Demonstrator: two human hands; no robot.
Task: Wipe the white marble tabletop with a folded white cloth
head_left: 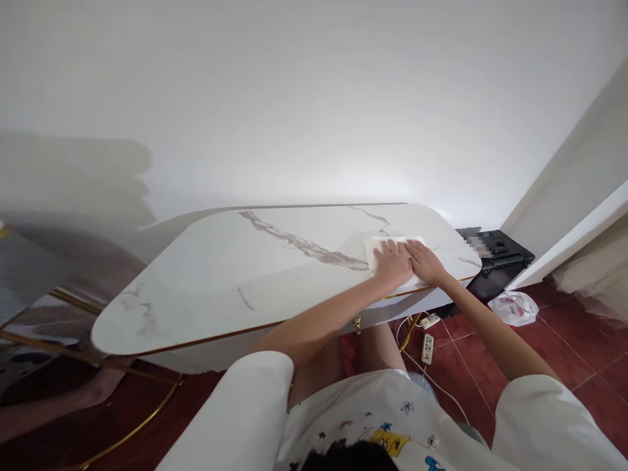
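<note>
A white cloth (387, 243) lies flat on the right end of a white marble-patterned table (235, 281) with a gold edge. My left hand (392, 263) and my right hand (426, 261) both press flat on the cloth, side by side, fingers stretched out toward the wall. Both arms reach forward from white sleeves over the table's near edge.
A black case (500, 258) sits on the red tiled floor beyond the table's right end. A white plastic bag (514, 307) lies beside it. Power strips (428, 348) and a white cable run under the table. A white wall stands behind; gold-framed furniture (59, 340) at left.
</note>
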